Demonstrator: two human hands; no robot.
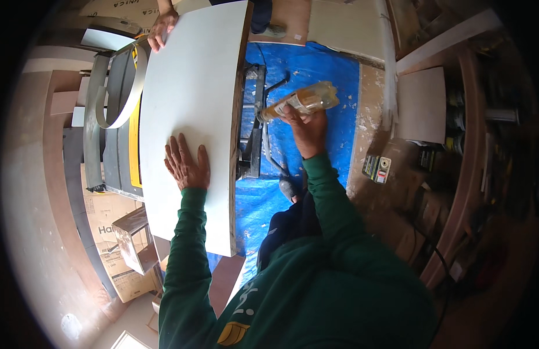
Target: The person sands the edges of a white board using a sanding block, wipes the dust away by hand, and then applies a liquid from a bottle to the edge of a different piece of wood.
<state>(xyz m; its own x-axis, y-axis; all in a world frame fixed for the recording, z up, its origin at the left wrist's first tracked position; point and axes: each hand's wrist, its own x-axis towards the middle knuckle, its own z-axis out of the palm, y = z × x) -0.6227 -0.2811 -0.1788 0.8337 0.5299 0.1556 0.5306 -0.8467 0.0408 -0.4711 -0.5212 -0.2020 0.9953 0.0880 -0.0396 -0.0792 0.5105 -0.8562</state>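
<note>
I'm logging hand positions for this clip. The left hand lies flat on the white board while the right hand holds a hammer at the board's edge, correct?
Not quite: the head view shows the right hand holding a clear bottle of amber liquid, not a hammer. The left hand does lie flat on the white board.

Blue tarp floor, cluttered wkshop

A carpentry workshop is showing: plywood offcuts and a blue tarp are lying beyond the fingers, with sawdust covering the floor.
</note>
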